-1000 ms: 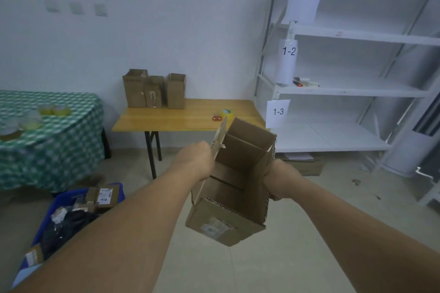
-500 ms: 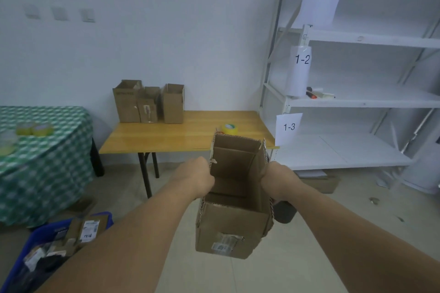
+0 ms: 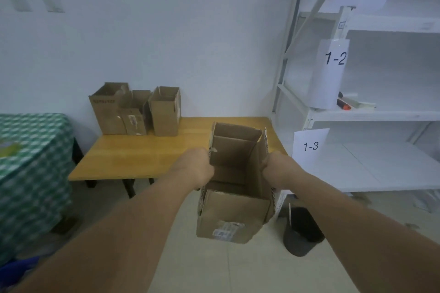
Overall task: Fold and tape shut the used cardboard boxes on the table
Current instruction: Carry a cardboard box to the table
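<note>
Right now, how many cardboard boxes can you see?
4. Three stand in a row on the table: left box, middle box, right box. The left hand and right hand hold the fourth box, open. Others may be out of view.

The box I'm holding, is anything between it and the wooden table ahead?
Nothing visible. The box, held by the left hand and right hand, is in front of the table. Three other boxes stand at its back left, aside; the box hides the tabletop behind it.
</note>
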